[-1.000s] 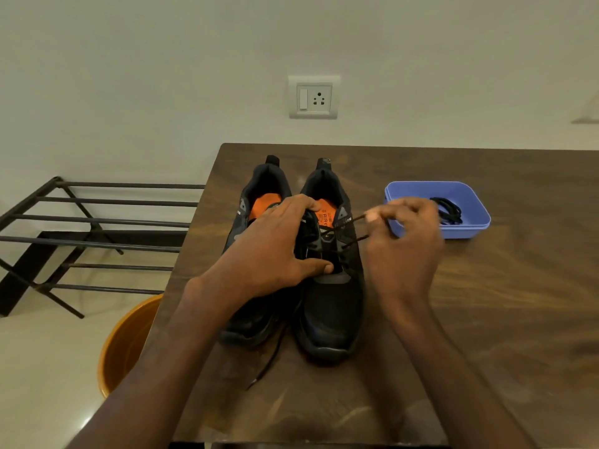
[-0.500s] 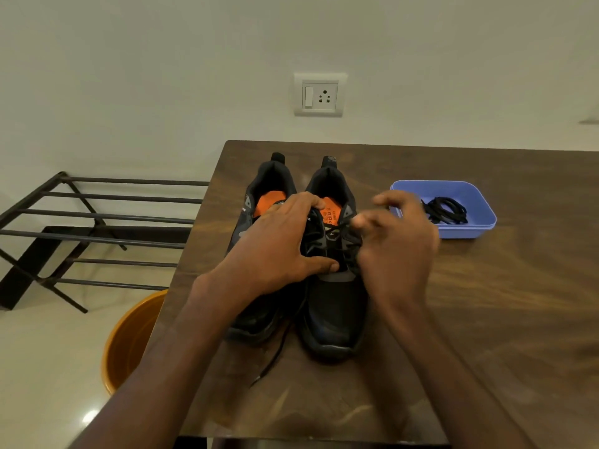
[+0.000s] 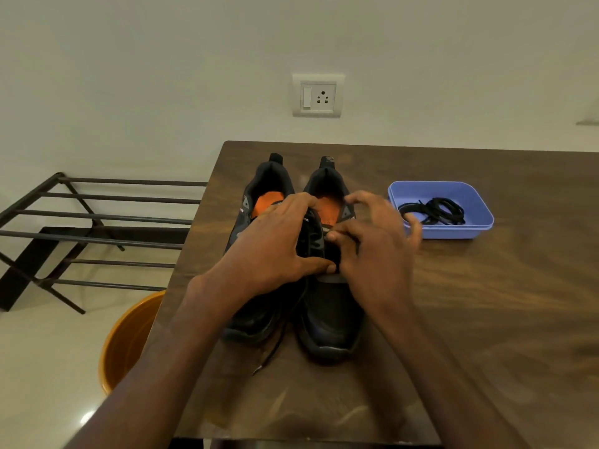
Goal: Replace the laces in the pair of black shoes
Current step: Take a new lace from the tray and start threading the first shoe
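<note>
A metal rack (image 3: 97,222) and an orange bucket (image 3: 129,338) stand off the table's (image 3: 486,319) left edge. The black shoes (image 3: 327,319) sit side by side near that edge. The left hand (image 3: 275,251) clamps the right-hand shoe's lacing; the right hand (image 3: 372,254), formerly pulling a lace sideways, now pinches at the eyelets. Bare tabletop lies to the right. The blue tray (image 3: 453,231) holds coiled black laces (image 3: 434,210).
</note>
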### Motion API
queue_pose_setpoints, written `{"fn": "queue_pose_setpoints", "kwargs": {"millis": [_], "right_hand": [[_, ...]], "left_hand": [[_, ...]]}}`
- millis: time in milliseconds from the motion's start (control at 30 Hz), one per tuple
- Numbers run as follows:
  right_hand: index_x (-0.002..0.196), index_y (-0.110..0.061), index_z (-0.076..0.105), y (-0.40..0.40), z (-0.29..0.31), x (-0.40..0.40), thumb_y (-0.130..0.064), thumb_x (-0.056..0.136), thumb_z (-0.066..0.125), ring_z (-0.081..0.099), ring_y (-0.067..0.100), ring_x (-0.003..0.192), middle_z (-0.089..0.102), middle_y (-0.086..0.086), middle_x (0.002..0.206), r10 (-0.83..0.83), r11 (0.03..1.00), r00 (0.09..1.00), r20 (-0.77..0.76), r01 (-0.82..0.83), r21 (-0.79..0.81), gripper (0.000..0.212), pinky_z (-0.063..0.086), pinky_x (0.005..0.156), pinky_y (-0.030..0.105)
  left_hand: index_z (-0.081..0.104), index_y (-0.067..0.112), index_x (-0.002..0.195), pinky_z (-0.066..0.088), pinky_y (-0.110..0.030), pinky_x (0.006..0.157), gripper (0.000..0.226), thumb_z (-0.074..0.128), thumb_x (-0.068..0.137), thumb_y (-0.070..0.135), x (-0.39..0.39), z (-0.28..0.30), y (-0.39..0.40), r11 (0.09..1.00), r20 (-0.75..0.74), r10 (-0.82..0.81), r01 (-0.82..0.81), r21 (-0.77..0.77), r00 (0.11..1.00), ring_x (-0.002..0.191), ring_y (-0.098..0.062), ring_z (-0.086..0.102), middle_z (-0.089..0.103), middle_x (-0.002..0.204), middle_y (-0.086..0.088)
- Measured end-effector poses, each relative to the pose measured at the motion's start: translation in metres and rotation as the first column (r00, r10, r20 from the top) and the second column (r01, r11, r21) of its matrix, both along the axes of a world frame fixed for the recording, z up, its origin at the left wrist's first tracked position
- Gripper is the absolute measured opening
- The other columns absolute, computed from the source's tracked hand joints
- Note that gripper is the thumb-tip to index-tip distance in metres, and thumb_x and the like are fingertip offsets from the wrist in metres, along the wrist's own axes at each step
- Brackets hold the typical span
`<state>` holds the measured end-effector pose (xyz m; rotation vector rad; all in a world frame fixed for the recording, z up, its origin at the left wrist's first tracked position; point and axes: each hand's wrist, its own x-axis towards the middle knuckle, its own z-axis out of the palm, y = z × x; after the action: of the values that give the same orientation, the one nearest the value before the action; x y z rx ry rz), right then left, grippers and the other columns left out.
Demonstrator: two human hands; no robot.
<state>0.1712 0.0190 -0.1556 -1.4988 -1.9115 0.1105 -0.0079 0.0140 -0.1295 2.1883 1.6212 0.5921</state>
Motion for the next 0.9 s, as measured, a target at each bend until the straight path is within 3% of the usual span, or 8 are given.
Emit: {"fn": "queue_pose_setpoints", "kwargs": {"millis": [133,200,333,433,500,600,800,900], "right_hand": [[0.094,-0.025,0.076,0.006,0.004,0.028,-0.028,0.087,0.075,0.061,0.017,0.106,0.06,-0.006,0.115,-0.287,0.932,0.876,-0.389,0.349,0.097,0.007,0.047,0.097,0.063],[0.098,-0.024,0.074,0.009,0.005,0.035,-0.03,0.091,0.07,0.06,0.018,0.11,0.059,-0.003,0.121,-0.268,0.939,0.904,-0.332,0.323,0.121,0.01,0.047,0.095,0.064],[0.123,-0.032,0.069,0.005,0.006,0.019,-0.03,0.091,0.074,0.037,0.024,0.147,0.04,-0.004,0.158,0.006,0.997,1.0,-0.03,-0.004,0.072,0.033,0.034,0.109,0.066],[0.115,-0.036,0.074,0.002,0.001,0.003,-0.028,0.088,0.076,0.027,0.022,0.152,0.034,-0.009,0.163,0.078,0.997,0.993,0.093,-0.075,-0.03,0.028,0.026,0.114,0.064],[0.104,-0.033,0.078,0.0,-0.002,-0.001,-0.026,0.086,0.077,0.036,0.02,0.147,0.045,-0.009,0.155,0.044,0.999,0.998,0.051,-0.043,-0.033,0.02,0.025,0.114,0.063],[0.095,-0.03,0.079,-0.004,-0.005,-0.005,-0.025,0.084,0.076,0.056,0.017,0.123,0.061,-0.009,0.131,-0.074,0.997,0.997,-0.035,0.075,0.026,0.013,0.032,0.111,0.059],[0.101,-0.025,0.08,-0.008,-0.008,-0.02,-0.018,0.087,0.076,0.058,0.011,0.089,0.061,-0.006,0.103,-0.168,0.986,0.964,-0.208,0.162,-0.042,0.016,0.053,0.089,0.05],[0.106,-0.02,0.078,-0.008,-0.007,-0.022,-0.013,0.089,0.074,0.057,0.014,0.079,0.06,-0.002,0.096,-0.138,0.99,0.974,-0.18,0.136,-0.024,0.018,0.057,0.075,0.041]], "left_hand": [[0.035,0.038,0.144,0.046,-0.044,0.114,0.089,0.084,0.073,0.06,0.001,0.001,0.0,1.0,-0.004,0.01,-0.01,-0.028,1.0,0.136,-0.013,0.046,0.044,0.151,0.012],[0.035,0.038,0.144,0.045,-0.043,0.114,0.089,0.084,0.073,0.061,0.0,0.001,0.0,0.999,-0.01,0.017,-0.017,-0.033,1.0,0.137,-0.014,0.046,0.044,0.152,0.012],[0.038,0.036,0.146,0.042,-0.042,0.116,0.088,0.082,0.075,0.061,0.0,0.002,0.0,1.0,-0.03,-0.007,0.007,-0.005,1.0,0.138,-0.012,0.045,0.044,0.151,0.014],[0.041,0.033,0.148,0.027,-0.036,0.122,0.084,0.079,0.079,0.06,0.0,0.001,0.0,0.998,-0.083,-0.038,0.042,0.05,0.996,0.142,-0.01,0.04,0.04,0.156,0.014],[0.042,0.033,0.149,0.018,-0.032,0.118,0.083,0.079,0.08,0.059,0.0,0.002,0.0,0.997,-0.105,-0.034,0.04,0.063,0.994,0.144,-0.009,0.038,0.037,0.159,0.014],[0.044,0.033,0.147,0.017,-0.03,0.114,0.079,0.082,0.08,0.052,0.004,0.004,-0.001,0.996,-0.096,-0.039,0.046,0.073,0.995,0.142,-0.01,0.039,0.038,0.158,0.014],[0.046,0.028,0.141,0.043,-0.037,0.113,0.077,0.087,0.078,0.038,0.008,0.003,-0.001,0.999,-0.028,-0.028,0.029,0.019,0.999,0.137,-0.021,0.047,0.042,0.154,0.008],[0.047,0.026,0.137,0.043,-0.025,0.105,0.073,0.088,0.078,0.035,0.006,0.003,-0.002,0.999,0.023,-0.034,0.034,0.012,0.999,0.132,-0.014,0.048,0.044,0.15,0.008]]}}
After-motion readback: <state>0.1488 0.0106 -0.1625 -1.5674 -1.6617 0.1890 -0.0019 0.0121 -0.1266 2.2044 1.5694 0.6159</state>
